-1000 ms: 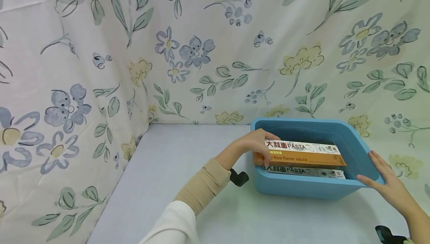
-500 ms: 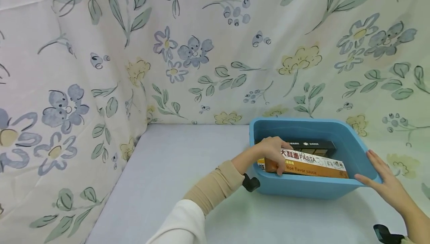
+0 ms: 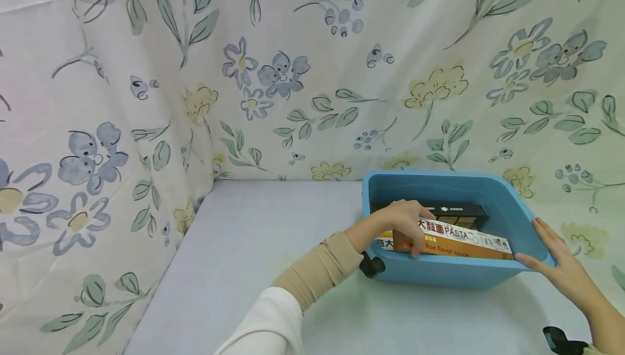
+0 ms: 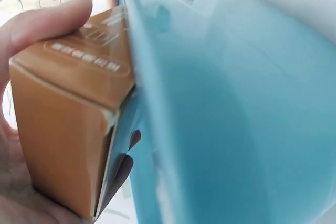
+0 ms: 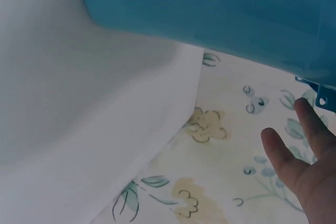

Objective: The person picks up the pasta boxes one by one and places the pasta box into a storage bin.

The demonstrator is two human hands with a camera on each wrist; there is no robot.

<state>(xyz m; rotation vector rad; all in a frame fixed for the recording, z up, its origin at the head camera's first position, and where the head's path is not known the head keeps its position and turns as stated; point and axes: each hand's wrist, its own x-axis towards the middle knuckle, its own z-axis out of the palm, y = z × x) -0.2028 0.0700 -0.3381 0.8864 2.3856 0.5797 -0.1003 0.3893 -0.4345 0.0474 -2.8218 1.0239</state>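
Note:
My left hand (image 3: 404, 226) grips the left end of an orange and white pasta box (image 3: 466, 242) inside the blue bin (image 3: 439, 274). That box lies tilted along the bin's front wall, its right end lower and near the front right corner. In the left wrist view, the fingers and thumb wrap around the orange end of the box (image 4: 58, 129), right beside the bin's wall (image 4: 220, 103). My right hand (image 3: 561, 262) rests on the bin's right rim with its fingers extended. In the right wrist view only part of that hand (image 5: 315, 177) shows.
Behind the held box, a dark box (image 3: 459, 214) lies in the bin. Another pasta box (image 3: 384, 243) peeks out under the left hand. The bin stands on a white table (image 3: 273, 246), against a floral curtain (image 3: 322, 73) at the back.
The left hand has lowered the orange pasta box and moved it right and toward the bin's front wall, uncovering the dark box behind. The right hand has stayed on the rim.

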